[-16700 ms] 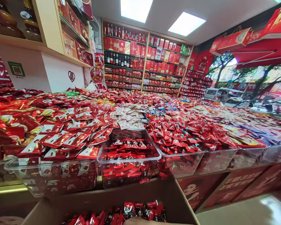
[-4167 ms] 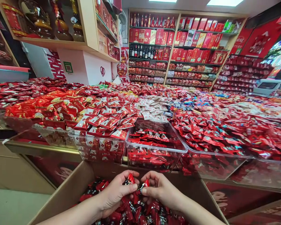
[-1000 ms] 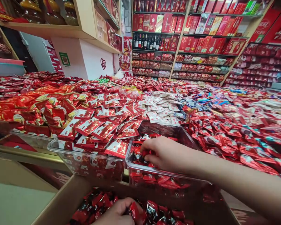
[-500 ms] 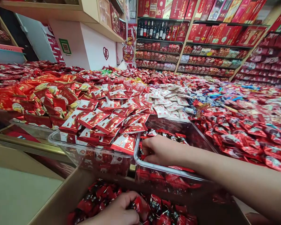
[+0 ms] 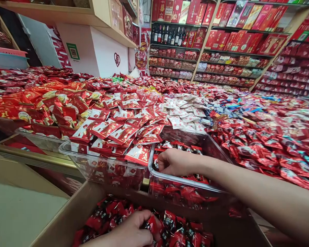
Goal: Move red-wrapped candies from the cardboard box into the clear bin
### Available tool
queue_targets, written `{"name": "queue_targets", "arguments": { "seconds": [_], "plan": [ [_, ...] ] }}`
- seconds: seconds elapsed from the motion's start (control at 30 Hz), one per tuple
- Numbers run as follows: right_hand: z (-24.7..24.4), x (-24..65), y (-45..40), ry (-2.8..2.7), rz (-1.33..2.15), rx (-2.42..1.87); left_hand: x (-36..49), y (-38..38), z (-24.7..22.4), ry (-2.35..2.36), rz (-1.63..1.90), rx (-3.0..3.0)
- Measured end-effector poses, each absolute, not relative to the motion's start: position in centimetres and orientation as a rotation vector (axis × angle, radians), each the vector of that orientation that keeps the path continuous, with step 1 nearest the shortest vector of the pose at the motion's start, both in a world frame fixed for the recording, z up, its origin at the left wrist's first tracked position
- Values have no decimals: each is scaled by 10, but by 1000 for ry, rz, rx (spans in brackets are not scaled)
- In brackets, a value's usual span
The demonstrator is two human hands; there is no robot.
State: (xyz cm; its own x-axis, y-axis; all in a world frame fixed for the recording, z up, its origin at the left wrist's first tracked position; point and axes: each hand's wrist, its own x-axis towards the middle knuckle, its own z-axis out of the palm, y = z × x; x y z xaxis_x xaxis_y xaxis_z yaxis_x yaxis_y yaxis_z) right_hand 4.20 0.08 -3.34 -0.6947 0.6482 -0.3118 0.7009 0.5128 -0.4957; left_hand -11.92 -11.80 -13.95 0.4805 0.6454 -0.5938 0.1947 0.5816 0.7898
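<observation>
My left hand (image 5: pixel 136 228) is down in a cardboard box (image 5: pixel 59 212) among red and black wrapped candies (image 5: pixel 179 236), its fingers closed round a red-wrapped candy (image 5: pixel 151 224). Above and to the right, my right hand (image 5: pixel 173 162) reaches over the front rim of a clear plastic bin (image 5: pixel 154 171). The same kind of red and black candies partly fills this bin. Its fingers are curled down against them, and their tips are hidden, so what they hold cannot be made out.
A clear bin heaped with red and white packets (image 5: pixel 115 132) adjoins on the left. White packets (image 5: pixel 186 113) lie behind, and red candies (image 5: pixel 257 147) spread to the right. Shelves (image 5: pixel 195 68) with bottles and boxes stand at the back.
The view has shifted slightly. Both hands stay in nearly the same places, the left in the box and the right in the bin.
</observation>
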Motion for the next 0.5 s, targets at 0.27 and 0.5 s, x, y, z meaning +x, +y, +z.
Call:
{"name": "queue_targets", "arguments": {
  "seconds": [0.27,0.5],
  "plan": [
    [-30,42,-1,2720,-825,1222,-118,-120,-144,1063,348,933],
    [-17,41,2,2830,-948,1349,-118,-119,-139,1055,360,960]
  ]
}}
